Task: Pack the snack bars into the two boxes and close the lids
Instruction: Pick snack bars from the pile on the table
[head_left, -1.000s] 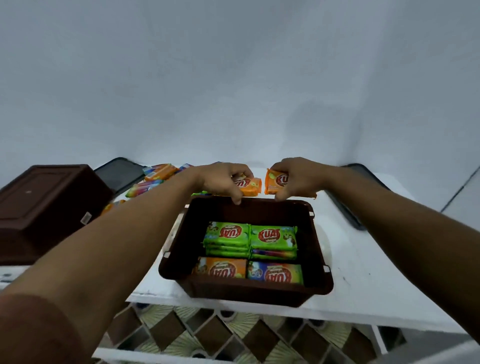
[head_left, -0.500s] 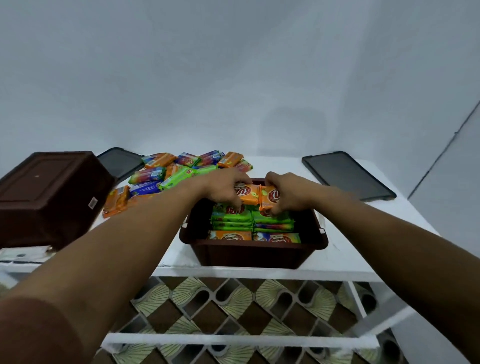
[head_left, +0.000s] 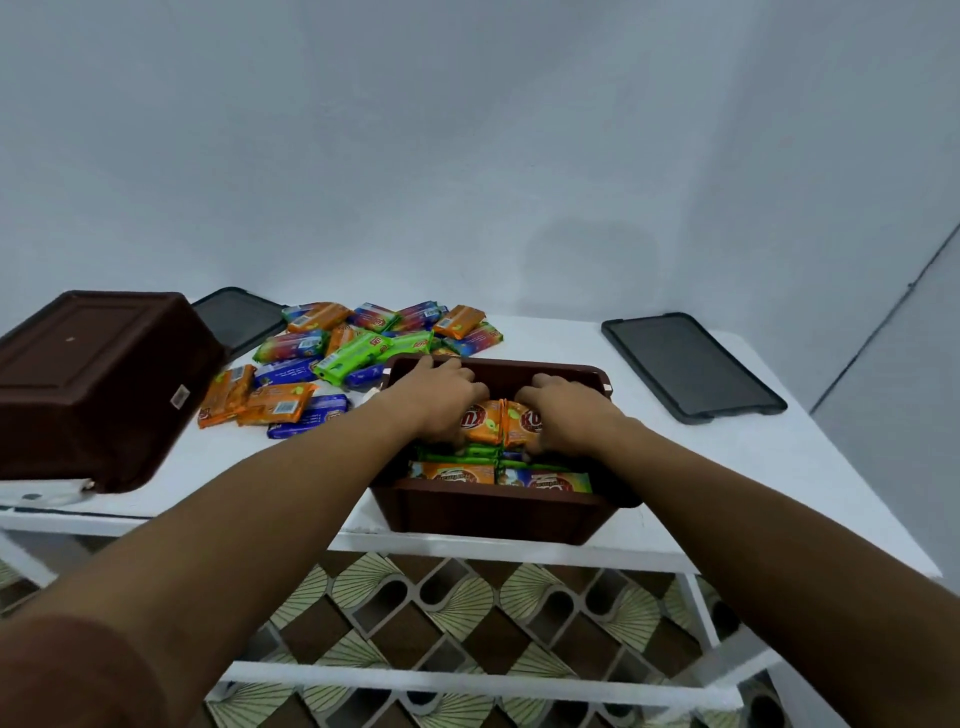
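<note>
Both hands are inside the open brown box (head_left: 493, 512), side by side with their knuckles toward the far wall. The left hand (head_left: 445, 396) has its fingers curled over the left orange bar (head_left: 479, 422) and grips it by its top and outer edge. The right hand (head_left: 567, 410) is curled the same way round the right orange bar (head_left: 523, 423), its thumb tucked under the near edge. The two bars touch each other between the hands, lying on top of a layer of green bars (head_left: 470, 453) just beneath the palms. Nearer the person than both hands, along the front wall of the box, lie an orange packet (head_left: 451, 473) and a multicoloured packet (head_left: 546, 479). Beyond and to the left of the left hand, a loose pile of snack bars (head_left: 358, 345) in orange, green and blue wrappers is spread on the white table (head_left: 727, 467). Well to the left of the left hand, the second brown box (head_left: 93, 384) stands upside down, and a dark lid (head_left: 236, 318) lies behind it. To the right of the right hand, apart from the open box, another dark lid (head_left: 691, 364) lies flat on the table. Below the forearms, patterned floor tiles (head_left: 467, 603) show through the table frame.
</note>
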